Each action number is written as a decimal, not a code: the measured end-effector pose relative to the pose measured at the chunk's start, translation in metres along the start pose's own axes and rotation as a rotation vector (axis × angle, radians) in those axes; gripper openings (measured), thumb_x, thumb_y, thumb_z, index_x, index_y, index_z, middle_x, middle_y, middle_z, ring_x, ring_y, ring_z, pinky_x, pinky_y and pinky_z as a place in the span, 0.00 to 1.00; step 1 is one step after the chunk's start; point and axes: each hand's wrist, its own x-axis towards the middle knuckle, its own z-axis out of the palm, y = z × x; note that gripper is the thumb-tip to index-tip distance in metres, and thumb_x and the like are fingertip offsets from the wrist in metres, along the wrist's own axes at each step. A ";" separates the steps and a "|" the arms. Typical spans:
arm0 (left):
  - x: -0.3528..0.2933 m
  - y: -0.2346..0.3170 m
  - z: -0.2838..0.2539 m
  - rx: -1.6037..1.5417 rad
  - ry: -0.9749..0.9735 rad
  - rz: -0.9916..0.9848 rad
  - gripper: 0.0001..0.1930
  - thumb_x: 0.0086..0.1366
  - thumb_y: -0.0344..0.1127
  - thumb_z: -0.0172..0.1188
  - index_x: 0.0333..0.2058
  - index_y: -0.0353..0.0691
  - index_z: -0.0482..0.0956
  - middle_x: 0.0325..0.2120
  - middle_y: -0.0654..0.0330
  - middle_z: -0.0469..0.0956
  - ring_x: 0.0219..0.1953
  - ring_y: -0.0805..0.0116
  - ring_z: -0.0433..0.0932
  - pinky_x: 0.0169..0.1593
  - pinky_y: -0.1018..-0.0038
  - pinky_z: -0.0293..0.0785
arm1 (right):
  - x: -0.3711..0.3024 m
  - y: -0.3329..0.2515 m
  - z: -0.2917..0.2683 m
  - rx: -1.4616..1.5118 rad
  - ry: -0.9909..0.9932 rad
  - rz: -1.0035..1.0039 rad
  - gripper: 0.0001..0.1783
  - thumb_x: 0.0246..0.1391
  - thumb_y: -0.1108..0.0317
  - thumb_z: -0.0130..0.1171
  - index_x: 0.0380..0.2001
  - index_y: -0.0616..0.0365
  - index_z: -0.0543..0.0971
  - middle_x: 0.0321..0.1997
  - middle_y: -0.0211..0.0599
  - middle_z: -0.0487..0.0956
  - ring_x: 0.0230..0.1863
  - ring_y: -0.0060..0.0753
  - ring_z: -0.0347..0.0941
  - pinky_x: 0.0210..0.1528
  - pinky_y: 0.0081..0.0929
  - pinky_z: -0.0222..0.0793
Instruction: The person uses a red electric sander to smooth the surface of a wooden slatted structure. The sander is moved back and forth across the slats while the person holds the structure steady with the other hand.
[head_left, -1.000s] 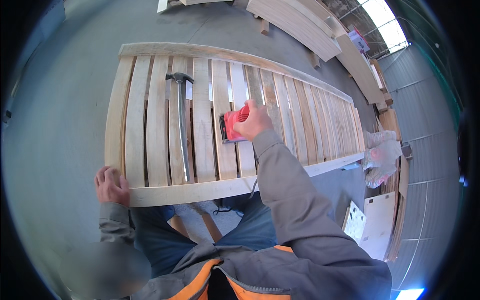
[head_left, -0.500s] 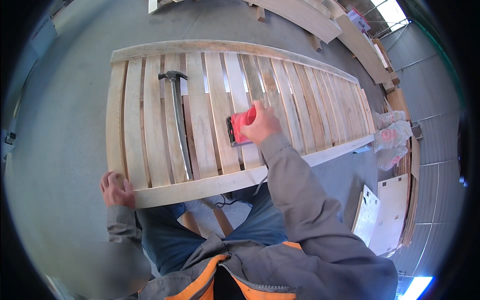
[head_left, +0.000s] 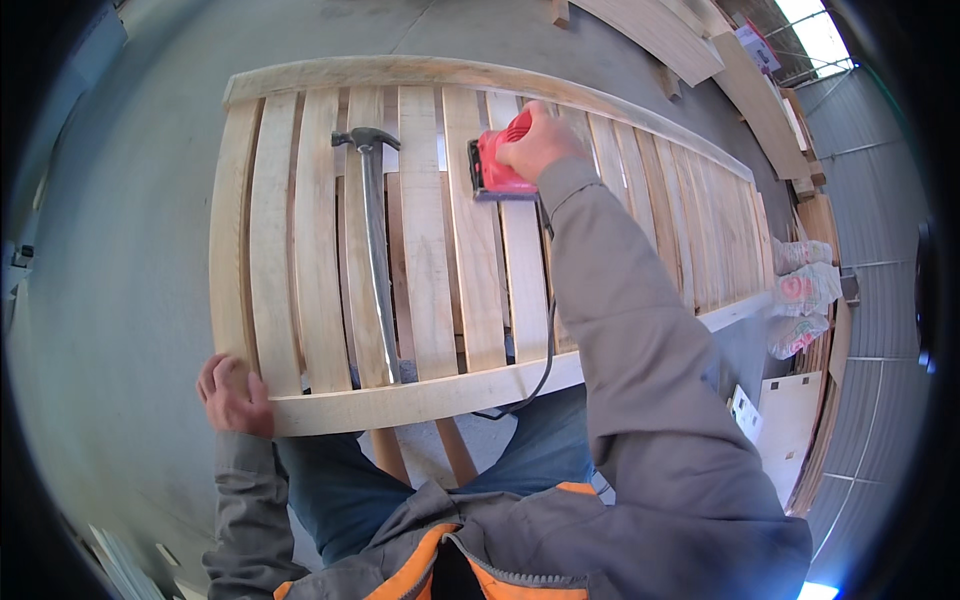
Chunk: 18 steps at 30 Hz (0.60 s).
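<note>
A long slatted wooden frame [head_left: 427, 250] lies across in front of me. My right hand [head_left: 545, 142] is closed round a red electric sander [head_left: 496, 160], whose black base rests on the slats toward the far rail. From the sander a dark cord [head_left: 549, 345] runs back over the near rail. At the near left corner of the frame, my left hand [head_left: 233, 394] has its fingers curled over the wood. A claw hammer [head_left: 374, 230] with a metal handle lies along the slats between my hands, its head toward the far side.
Long boards [head_left: 640, 40] lie on small wooden blocks beyond the frame at the far right. White plastic bags [head_left: 805, 290] and leaning panels [head_left: 785, 430] stand to the right by a corrugated wall [head_left: 875, 290]. Wooden legs [head_left: 390, 455] show beneath the near rail.
My right hand has pushed the sander away from me, from the middle of the slats toward the far rail. The left hand keeps its place at the corner. The view has shifted slightly.
</note>
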 end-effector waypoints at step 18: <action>0.002 0.001 -0.006 0.015 -0.023 0.039 0.21 0.60 0.29 0.64 0.53 0.36 0.77 0.56 0.43 0.75 0.59 0.39 0.73 0.65 0.51 0.70 | 0.124 -0.028 0.009 -0.012 -0.002 -0.186 0.38 0.38 0.49 0.73 0.54 0.55 0.78 0.53 0.50 0.86 0.57 0.51 0.82 0.59 0.37 0.77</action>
